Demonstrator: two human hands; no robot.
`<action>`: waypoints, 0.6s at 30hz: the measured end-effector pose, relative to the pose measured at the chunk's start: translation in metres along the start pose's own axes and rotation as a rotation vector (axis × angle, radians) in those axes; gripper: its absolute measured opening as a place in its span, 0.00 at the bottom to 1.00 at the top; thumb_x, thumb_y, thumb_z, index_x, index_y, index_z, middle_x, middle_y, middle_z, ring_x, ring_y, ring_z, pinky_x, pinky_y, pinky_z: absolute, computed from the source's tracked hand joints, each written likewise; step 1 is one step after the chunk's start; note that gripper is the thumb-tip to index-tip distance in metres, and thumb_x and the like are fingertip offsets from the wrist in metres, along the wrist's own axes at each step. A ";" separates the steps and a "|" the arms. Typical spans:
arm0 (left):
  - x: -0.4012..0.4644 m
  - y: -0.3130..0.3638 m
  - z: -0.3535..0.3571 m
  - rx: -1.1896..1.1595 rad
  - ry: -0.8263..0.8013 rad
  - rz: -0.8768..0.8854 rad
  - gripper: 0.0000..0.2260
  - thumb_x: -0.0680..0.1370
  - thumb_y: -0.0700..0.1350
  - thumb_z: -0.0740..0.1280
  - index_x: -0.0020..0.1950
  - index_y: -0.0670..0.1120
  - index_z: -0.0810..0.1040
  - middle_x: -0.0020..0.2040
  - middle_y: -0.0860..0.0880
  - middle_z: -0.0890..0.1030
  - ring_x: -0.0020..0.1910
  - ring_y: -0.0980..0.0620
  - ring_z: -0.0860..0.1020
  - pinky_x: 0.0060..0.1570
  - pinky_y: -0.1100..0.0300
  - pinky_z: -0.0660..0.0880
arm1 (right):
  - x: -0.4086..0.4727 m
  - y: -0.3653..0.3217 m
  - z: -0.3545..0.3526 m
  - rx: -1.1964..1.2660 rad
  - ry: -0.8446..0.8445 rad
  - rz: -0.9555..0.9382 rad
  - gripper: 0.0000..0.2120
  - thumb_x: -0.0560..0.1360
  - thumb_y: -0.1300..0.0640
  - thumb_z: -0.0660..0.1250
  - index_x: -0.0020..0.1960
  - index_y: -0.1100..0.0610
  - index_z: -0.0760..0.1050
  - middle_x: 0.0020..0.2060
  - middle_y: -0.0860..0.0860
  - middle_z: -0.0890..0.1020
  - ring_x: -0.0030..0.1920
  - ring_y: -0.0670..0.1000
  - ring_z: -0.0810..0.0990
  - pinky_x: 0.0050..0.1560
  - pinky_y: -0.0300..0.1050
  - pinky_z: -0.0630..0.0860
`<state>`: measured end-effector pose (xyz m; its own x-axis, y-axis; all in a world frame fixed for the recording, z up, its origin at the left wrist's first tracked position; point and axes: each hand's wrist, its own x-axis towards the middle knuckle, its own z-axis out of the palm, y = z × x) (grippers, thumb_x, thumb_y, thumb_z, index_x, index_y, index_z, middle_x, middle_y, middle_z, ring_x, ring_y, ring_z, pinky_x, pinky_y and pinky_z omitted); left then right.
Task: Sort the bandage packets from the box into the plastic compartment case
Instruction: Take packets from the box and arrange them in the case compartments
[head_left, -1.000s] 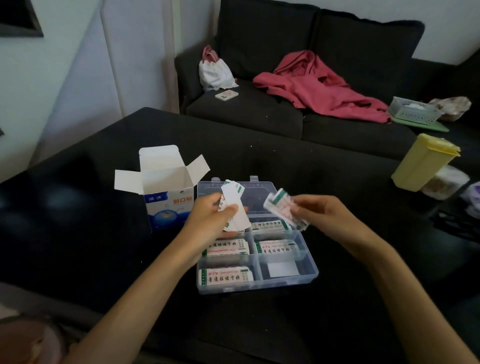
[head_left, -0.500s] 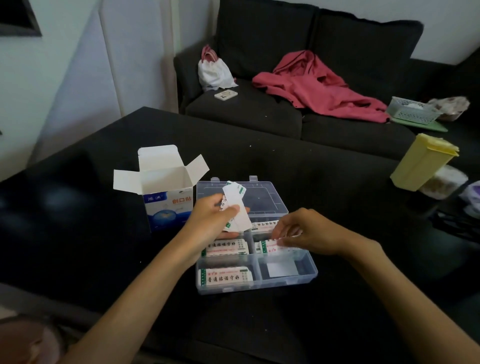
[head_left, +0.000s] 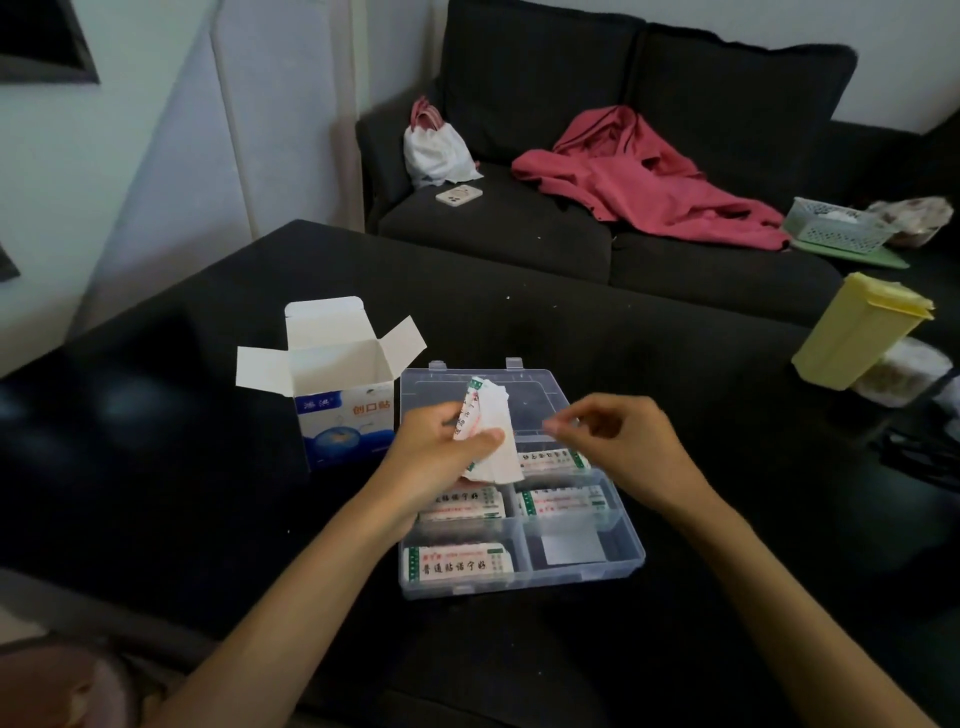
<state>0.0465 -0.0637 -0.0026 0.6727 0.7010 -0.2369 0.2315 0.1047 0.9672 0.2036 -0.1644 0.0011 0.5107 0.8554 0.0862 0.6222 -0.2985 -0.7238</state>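
Note:
A clear plastic compartment case (head_left: 631, 558) lies open on the black table, its lid (head_left: 530, 387) flat behind it. Bandage packets (head_left: 457, 566) fill several compartments; the near right compartment holds only a small white slip. My left hand (head_left: 439, 449) grips a small stack of white bandage packets (head_left: 485, 431) above the case's left side. My right hand (head_left: 618, 441) hovers over the case's right side, fingers loosely curled, thumb and forefinger near each other, and I see nothing in them. The open blue and white bandage box (head_left: 340, 395) stands left of the case.
A yellow lidded container (head_left: 860, 330) stands at the table's right edge beside a clear tub. Behind the table is a dark sofa (head_left: 519, 234) with a red garment (head_left: 649, 182), a white bag, a phone and a green basket (head_left: 831, 226).
My right hand carried a packet down into the right middle compartments, left it there, and has risen empty toward the stack. My left hand stayed in place with its stack.

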 end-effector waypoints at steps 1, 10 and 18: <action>0.001 0.000 0.002 0.005 0.007 0.002 0.16 0.76 0.41 0.68 0.64 0.47 0.74 0.45 0.53 0.82 0.37 0.60 0.82 0.32 0.68 0.78 | 0.000 -0.006 0.002 0.139 0.025 0.074 0.06 0.72 0.48 0.69 0.45 0.49 0.78 0.37 0.47 0.80 0.37 0.44 0.77 0.34 0.33 0.71; 0.003 0.004 0.016 -0.126 0.053 -0.062 0.18 0.76 0.41 0.68 0.65 0.46 0.73 0.54 0.46 0.82 0.46 0.51 0.82 0.35 0.65 0.79 | -0.008 -0.011 0.012 0.425 -0.143 0.351 0.08 0.70 0.53 0.72 0.47 0.54 0.80 0.42 0.48 0.83 0.39 0.44 0.82 0.34 0.34 0.75; 0.003 0.006 0.023 -0.181 -0.020 -0.112 0.15 0.78 0.39 0.63 0.65 0.44 0.72 0.53 0.45 0.82 0.50 0.49 0.81 0.47 0.57 0.80 | -0.009 -0.003 -0.010 0.473 -0.127 0.306 0.09 0.71 0.60 0.70 0.50 0.51 0.79 0.47 0.49 0.82 0.44 0.45 0.82 0.38 0.34 0.77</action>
<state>0.0661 -0.0766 0.0004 0.6638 0.6641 -0.3440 0.1771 0.3073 0.9350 0.2035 -0.1754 0.0092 0.5321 0.8129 -0.2368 0.1096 -0.3435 -0.9327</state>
